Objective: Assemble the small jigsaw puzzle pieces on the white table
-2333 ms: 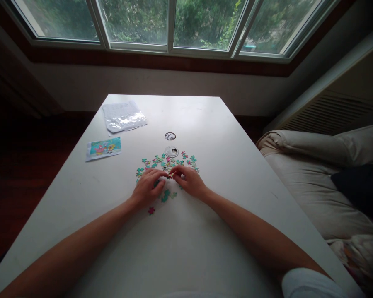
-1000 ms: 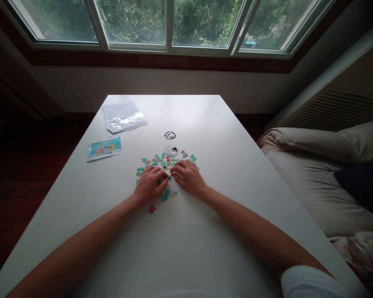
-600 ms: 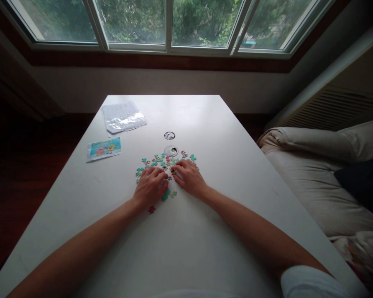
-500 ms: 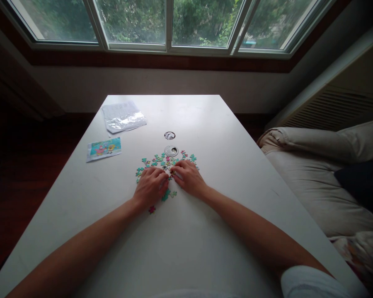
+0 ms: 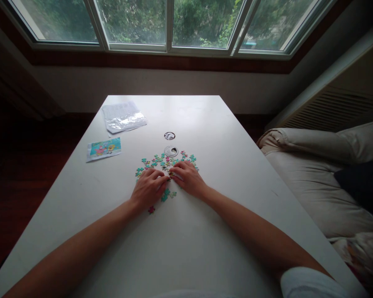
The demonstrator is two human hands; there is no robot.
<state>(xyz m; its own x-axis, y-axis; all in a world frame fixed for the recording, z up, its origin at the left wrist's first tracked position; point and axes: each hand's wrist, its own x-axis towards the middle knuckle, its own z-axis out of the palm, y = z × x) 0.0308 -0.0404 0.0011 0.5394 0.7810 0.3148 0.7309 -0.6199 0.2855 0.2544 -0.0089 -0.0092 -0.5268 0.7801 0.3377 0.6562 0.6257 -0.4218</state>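
Loose jigsaw pieces, mostly teal with some red and yellow, lie scattered around my hands, such as the teal piece (image 5: 165,195) and the red piece (image 5: 151,210) at the near side. My left hand (image 5: 148,186) is bent over the pile, thumb and forefinger pinched at a small jigsaw piece. Facing it, my right hand (image 5: 188,177) also has its fingertips closed on a dark and yellow jigsaw piece (image 5: 170,174). The fingertips of both hands nearly meet there. Some pieces are hidden beneath my hands.
A cartoon picture card (image 5: 104,149) and a clear plastic bag (image 5: 124,118) with paper lie on the white table (image 5: 199,248) at the left. Two round cable holes (image 5: 170,151) sit beyond the pieces. A beige sofa (image 5: 298,178) stands to the right.
My left hand has shifted slightly left and down, its forefinger now stretched more toward the right hand. The right hand has barely moved. Card and bag lie as before.
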